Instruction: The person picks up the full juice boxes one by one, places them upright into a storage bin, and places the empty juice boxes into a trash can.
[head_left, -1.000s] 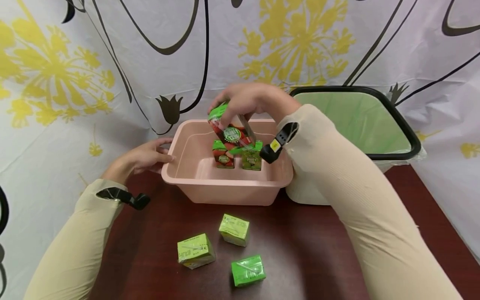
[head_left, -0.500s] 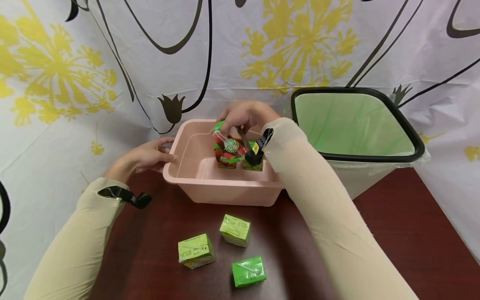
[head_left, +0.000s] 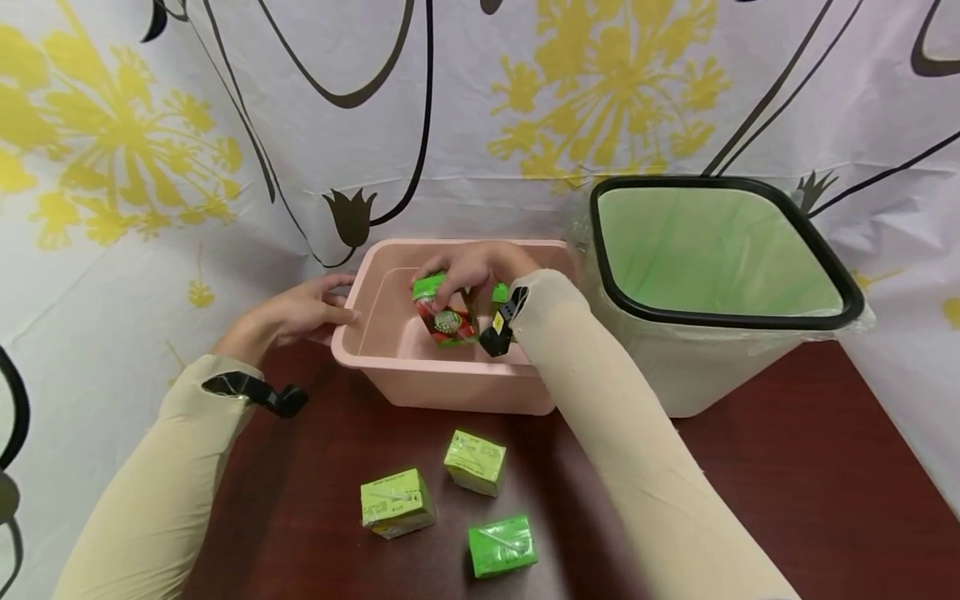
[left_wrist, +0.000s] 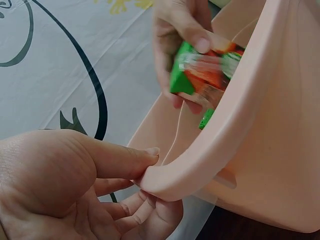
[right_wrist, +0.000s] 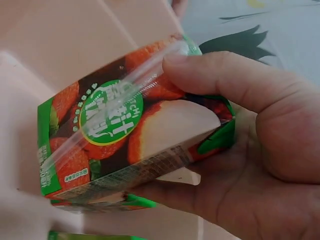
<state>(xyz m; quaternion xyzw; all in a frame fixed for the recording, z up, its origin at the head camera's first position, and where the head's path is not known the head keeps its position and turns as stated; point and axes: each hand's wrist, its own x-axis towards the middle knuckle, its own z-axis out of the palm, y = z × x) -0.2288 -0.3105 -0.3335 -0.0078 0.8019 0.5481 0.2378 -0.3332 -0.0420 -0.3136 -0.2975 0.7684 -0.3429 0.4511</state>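
My right hand grips a red juice box with a green top, down inside the pink plastic basin. In the right wrist view the thumb lies on the front of the juice box, by its wrapped straw, and fingers support it from beneath. A green juice box in the basin is mostly covered by the right hand and wrist. At the basin's left end my left hand pinches the rim, thumb on top and fingers below, as the left wrist view shows the hand.
Two yellow-green juice boxes and a brighter green one lie on the dark red table in front of the basin. A bin with a black rim and plastic liner stands right of it. A patterned cloth hangs behind.
My right hand has come down into the basin with the red juice box, and its forearm has swung left, off the bin. The left hand keeps its hold on the rim.
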